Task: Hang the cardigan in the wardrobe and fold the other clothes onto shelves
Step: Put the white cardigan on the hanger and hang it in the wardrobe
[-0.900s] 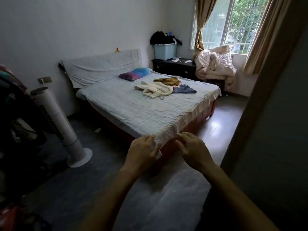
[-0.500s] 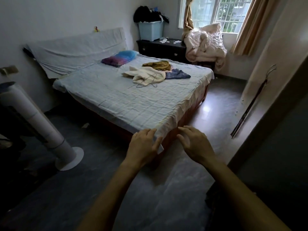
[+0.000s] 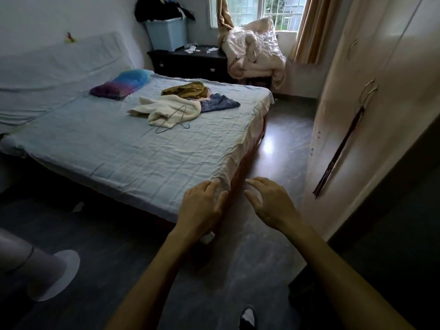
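Observation:
A cream cardigan lies crumpled on the far right part of the bed, with a thin wire hanger resting on it. Behind it sits a mustard-yellow garment, and to its right a dark blue garment. The wardrobe stands along the right wall with its pale doors closed. My left hand and my right hand hover in front of me at the bed's near corner, fingers loosely spread, holding nothing, well short of the clothes.
A purple and blue pillow lies near the headboard. A dark dresser with a blue bin stands at the back, beside a chair heaped with a pink quilt. A white tower fan stands left. A dark pole leans on the wardrobe.
The view has moved forward and turned right, so the bed is closer and the wardrobe doors now show. Both hands stay raised and empty before me.

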{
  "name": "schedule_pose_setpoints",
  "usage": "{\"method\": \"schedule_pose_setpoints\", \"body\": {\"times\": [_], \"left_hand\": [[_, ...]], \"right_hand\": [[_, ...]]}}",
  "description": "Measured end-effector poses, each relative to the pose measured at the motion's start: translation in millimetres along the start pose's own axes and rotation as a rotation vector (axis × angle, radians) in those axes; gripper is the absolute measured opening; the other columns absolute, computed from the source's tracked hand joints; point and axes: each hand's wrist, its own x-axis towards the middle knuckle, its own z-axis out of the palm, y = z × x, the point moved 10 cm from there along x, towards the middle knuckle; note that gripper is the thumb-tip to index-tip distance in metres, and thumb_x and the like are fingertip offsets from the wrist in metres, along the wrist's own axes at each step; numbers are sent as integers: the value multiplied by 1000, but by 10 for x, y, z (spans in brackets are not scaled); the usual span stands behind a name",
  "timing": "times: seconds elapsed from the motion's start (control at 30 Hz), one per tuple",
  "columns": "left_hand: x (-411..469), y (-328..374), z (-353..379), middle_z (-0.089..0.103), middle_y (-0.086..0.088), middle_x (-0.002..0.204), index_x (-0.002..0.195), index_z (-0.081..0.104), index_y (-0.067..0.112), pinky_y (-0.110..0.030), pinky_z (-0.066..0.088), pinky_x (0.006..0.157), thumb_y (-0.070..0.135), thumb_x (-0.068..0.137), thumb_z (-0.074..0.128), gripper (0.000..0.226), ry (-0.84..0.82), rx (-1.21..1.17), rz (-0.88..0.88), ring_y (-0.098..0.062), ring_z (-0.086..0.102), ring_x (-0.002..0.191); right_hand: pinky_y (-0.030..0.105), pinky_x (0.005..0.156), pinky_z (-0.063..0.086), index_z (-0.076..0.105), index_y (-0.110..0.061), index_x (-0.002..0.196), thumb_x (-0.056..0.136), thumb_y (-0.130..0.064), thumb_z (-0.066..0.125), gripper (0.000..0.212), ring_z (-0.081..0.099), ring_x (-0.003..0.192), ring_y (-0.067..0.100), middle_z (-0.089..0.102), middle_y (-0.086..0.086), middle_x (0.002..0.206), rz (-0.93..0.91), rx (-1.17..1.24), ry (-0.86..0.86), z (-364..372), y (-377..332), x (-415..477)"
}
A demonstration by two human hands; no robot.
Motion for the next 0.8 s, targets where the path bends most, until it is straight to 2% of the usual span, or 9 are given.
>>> {"method": "schedule_pose_setpoints", "body": {"times": [0.2,0.37,0.53,0.63,0.8], "left_hand": [[978,53,194,61,-11,122,124,58,12,-37,44,93,58,81,18,74,-4,4,-36,-29,58,109],[1769,72,334,56,-7,131,133,52,15,-36,39,101,60,81,15,77,-27,11,-45,-24,53,118],[2420,-23,549,56,-5,131,133,51,16,-36,40,100,53,90,26,61,-43,10,-54,-22,53,117],[2853,-123,732,56,-5,131,132,52,17,-37,39,100,57,86,19,69,-53,36,-66,-22,53,118],[3735,-347,1062,56,-7,131,132,52,15,-37,38,101,57,85,18,71,-31,-36,-95,-24,52,118]], "right_hand": [[34,95,40,60,-17,125,89,-44,43,48,56,113,24,61,6,125,14,41,21,-107,546,970],[33,97,38,60,-17,126,90,-43,45,47,54,117,22,60,5,127,0,60,24,-161,877,1681],[33,99,36,57,-18,128,95,-36,51,39,51,121,21,57,4,131,3,58,-4,0,1229,2307],[33,98,37,58,-19,127,93,-41,46,43,53,119,22,58,5,129,7,47,-25,145,1433,2715],[33,97,40,62,-15,124,90,-42,44,47,56,114,24,61,7,125,-10,-1,-74,366,1717,3564]]}}
